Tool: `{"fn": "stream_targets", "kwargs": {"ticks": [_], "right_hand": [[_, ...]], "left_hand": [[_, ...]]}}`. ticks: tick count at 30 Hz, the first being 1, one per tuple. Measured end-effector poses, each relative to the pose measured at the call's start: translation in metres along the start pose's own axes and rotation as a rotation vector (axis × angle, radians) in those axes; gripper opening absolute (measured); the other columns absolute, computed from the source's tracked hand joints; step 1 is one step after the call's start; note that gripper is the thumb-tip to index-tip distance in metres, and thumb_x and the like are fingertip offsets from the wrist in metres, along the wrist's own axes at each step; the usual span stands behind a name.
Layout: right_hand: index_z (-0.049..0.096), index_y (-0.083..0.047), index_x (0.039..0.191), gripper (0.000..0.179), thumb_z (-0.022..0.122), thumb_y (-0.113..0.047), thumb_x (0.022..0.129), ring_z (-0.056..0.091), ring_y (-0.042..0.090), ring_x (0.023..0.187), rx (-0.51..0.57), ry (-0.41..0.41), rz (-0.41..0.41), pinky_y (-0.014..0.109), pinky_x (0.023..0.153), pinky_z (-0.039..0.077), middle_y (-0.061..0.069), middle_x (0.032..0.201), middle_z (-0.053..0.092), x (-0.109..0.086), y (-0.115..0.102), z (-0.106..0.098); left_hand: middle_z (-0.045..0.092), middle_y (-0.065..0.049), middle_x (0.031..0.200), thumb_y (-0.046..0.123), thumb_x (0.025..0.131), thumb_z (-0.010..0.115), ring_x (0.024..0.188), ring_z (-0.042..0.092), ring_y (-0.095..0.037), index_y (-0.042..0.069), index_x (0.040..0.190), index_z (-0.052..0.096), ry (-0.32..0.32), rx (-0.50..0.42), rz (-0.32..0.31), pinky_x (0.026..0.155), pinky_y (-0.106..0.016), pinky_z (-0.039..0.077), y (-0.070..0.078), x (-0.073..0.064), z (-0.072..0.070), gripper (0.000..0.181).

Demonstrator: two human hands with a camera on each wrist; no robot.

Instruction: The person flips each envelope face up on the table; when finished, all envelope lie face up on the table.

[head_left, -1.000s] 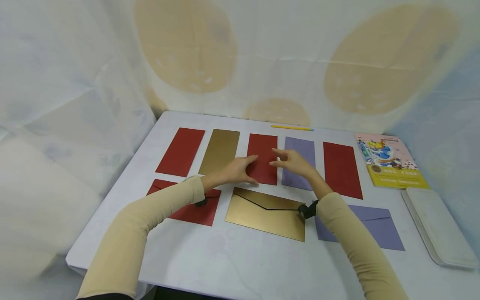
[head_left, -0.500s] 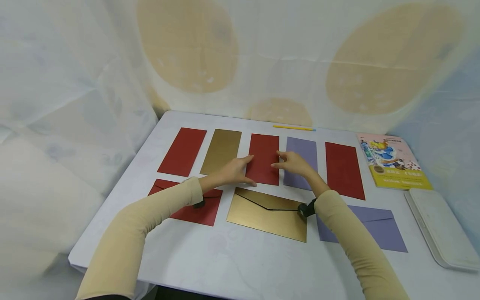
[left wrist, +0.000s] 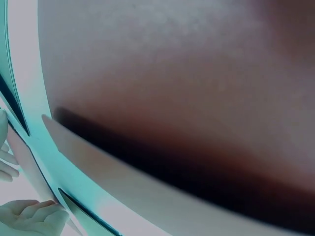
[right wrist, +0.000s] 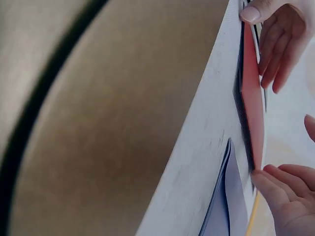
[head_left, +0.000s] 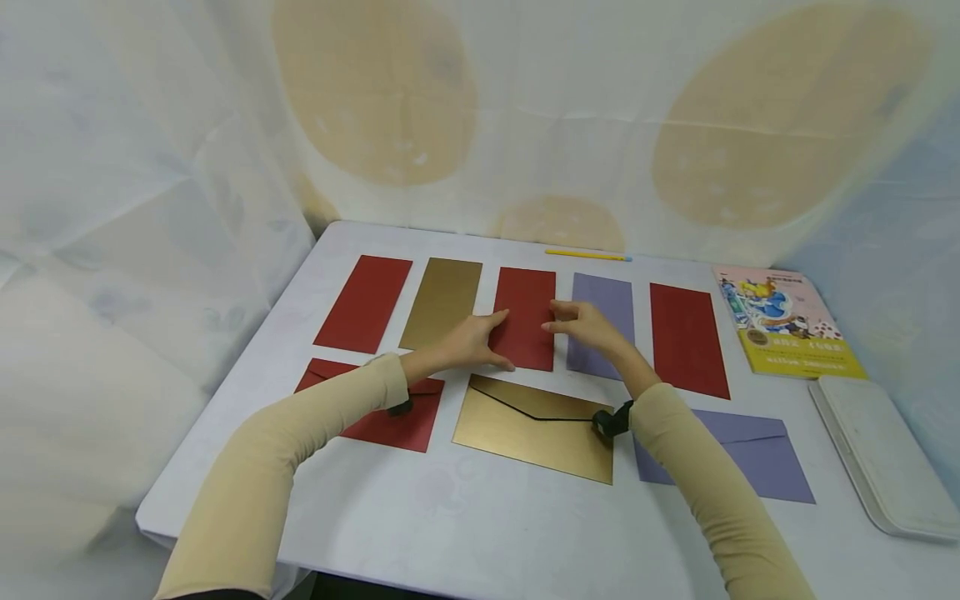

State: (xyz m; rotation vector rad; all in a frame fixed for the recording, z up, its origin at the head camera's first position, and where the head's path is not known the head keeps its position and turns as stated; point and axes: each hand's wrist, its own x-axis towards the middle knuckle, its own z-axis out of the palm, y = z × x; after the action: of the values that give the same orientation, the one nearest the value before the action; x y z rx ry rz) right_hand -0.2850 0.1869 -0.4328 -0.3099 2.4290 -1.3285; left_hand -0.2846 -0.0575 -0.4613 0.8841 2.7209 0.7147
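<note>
A red envelope [head_left: 524,321] lies flat in the middle of the back row, between my hands. My left hand [head_left: 465,340] is at its lower left edge, thumb and forefinger spread apart. At its right edge is my right hand [head_left: 588,324], fingers extended to the left, partly over a purple envelope [head_left: 604,300]. In the right wrist view, the left thumb touches one end of the red envelope [right wrist: 253,98] and a right fingertip meets the other. Neither hand curls round it. Blurred skin fills most of the left wrist view.
Back row also holds a red envelope [head_left: 364,303], a gold one [head_left: 442,302] and another red one [head_left: 687,340]. In front lie red [head_left: 401,425], gold [head_left: 528,437] and purple [head_left: 768,458] envelopes. A pencil [head_left: 588,255], a book [head_left: 783,321] and a white case [head_left: 881,458] surround them.
Over the last half second the middle red envelope has shifted slightly left, and the right hand's fingertips moved left with it. The other envelopes stay in place.
</note>
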Motion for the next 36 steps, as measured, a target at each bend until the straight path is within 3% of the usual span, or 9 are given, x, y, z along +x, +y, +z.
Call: {"fn": "stream_targets", "kwargs": {"ticks": [8, 16, 20, 24, 28, 30, 33, 35, 36], "right_hand": [[0.03, 0.004, 0.148, 0.066, 0.064, -0.013, 0.094, 0.031, 0.035, 0.139, 0.156, -0.013, -0.038, 0.048, 0.11, 0.027, 0.021, 0.151, 0.031, -0.016, -0.021, -0.01], [0.032, 0.003, 0.148, 0.064, 0.064, -0.011, 0.094, 0.035, 0.039, 0.135, 0.095, 0.028, -0.211, 0.044, 0.106, 0.033, 0.02, 0.15, 0.035, -0.013, -0.013, -0.014], [0.032, 0.002, 0.148, 0.063, 0.064, -0.009, 0.094, 0.035, 0.039, 0.135, 0.083, 0.039, -0.287, 0.044, 0.106, 0.033, 0.019, 0.15, 0.035, -0.013, -0.017, -0.016], [0.033, 0.005, 0.146, 0.061, 0.063, -0.004, 0.093, 0.033, 0.037, 0.136, 0.067, 0.044, -0.335, 0.045, 0.106, 0.032, 0.02, 0.15, 0.034, -0.021, -0.035, -0.017], [0.038, 0.007, 0.143, 0.059, 0.064, 0.001, 0.091, 0.037, 0.038, 0.134, 0.004, 0.072, -0.379, 0.048, 0.105, 0.033, 0.022, 0.147, 0.038, -0.033, -0.058, -0.014], [0.039, 0.007, 0.143, 0.057, 0.064, 0.001, 0.091, 0.039, 0.04, 0.132, -0.043, 0.088, -0.393, 0.048, 0.104, 0.034, 0.023, 0.146, 0.039, -0.036, -0.065, -0.012], [0.041, 0.006, 0.142, 0.056, 0.064, 0.001, 0.091, 0.04, 0.041, 0.131, -0.081, 0.101, -0.395, 0.048, 0.104, 0.035, 0.024, 0.145, 0.04, -0.037, -0.071, -0.01], [0.041, 0.006, 0.142, 0.056, 0.064, 0.001, 0.091, 0.041, 0.041, 0.13, -0.094, 0.105, -0.39, 0.047, 0.104, 0.035, 0.024, 0.145, 0.04, -0.037, -0.073, -0.009], [0.041, 0.006, 0.142, 0.056, 0.064, 0.0, 0.091, 0.041, 0.041, 0.13, -0.095, 0.107, -0.387, 0.047, 0.104, 0.035, 0.024, 0.145, 0.04, -0.037, -0.073, -0.008]], "left_hand": [[0.038, -0.018, 0.148, 0.043, 0.072, 0.084, 0.134, 0.041, -0.024, -0.004, 0.147, 0.031, -0.004, 0.018, 0.006, 0.105, -0.031, 0.036, 0.004, 0.001, -0.001, 0.104], [0.035, -0.018, 0.15, 0.035, 0.079, 0.079, 0.134, 0.041, -0.025, -0.004, 0.147, 0.033, -0.014, 0.01, 0.034, 0.105, -0.03, 0.037, 0.01, 0.005, 0.002, 0.09], [0.037, -0.019, 0.149, 0.027, 0.081, 0.077, 0.13, 0.045, -0.025, -0.006, 0.146, 0.034, 0.02, -0.029, 0.079, 0.101, -0.029, 0.041, 0.014, 0.008, 0.004, 0.084], [0.044, -0.021, 0.144, 0.019, 0.081, 0.077, 0.125, 0.05, -0.024, -0.01, 0.145, 0.031, 0.056, -0.082, 0.134, 0.099, -0.029, 0.043, 0.022, 0.009, 0.006, 0.084], [0.043, -0.02, 0.144, 0.014, 0.081, 0.076, 0.127, 0.048, -0.023, -0.009, 0.147, 0.026, 0.067, -0.142, 0.15, 0.096, -0.026, 0.044, 0.028, 0.009, 0.009, 0.086], [0.04, -0.021, 0.145, 0.011, 0.082, 0.076, 0.118, 0.054, -0.021, -0.009, 0.148, 0.023, 0.074, -0.165, 0.158, 0.085, -0.023, 0.048, 0.03, 0.008, 0.01, 0.087], [0.038, -0.021, 0.147, 0.01, 0.082, 0.075, 0.089, 0.059, -0.018, -0.008, 0.148, 0.022, 0.088, -0.18, 0.166, 0.066, -0.021, 0.045, 0.029, 0.006, 0.012, 0.087], [0.037, -0.021, 0.147, 0.011, 0.082, 0.076, 0.076, 0.053, -0.018, -0.007, 0.149, 0.022, 0.111, -0.174, 0.173, 0.062, -0.021, 0.043, 0.028, 0.006, 0.013, 0.089], [0.036, -0.02, 0.148, 0.011, 0.081, 0.077, 0.079, 0.056, -0.018, -0.006, 0.149, 0.022, 0.126, -0.171, 0.178, 0.066, -0.019, 0.045, 0.028, 0.005, 0.013, 0.089]]}}
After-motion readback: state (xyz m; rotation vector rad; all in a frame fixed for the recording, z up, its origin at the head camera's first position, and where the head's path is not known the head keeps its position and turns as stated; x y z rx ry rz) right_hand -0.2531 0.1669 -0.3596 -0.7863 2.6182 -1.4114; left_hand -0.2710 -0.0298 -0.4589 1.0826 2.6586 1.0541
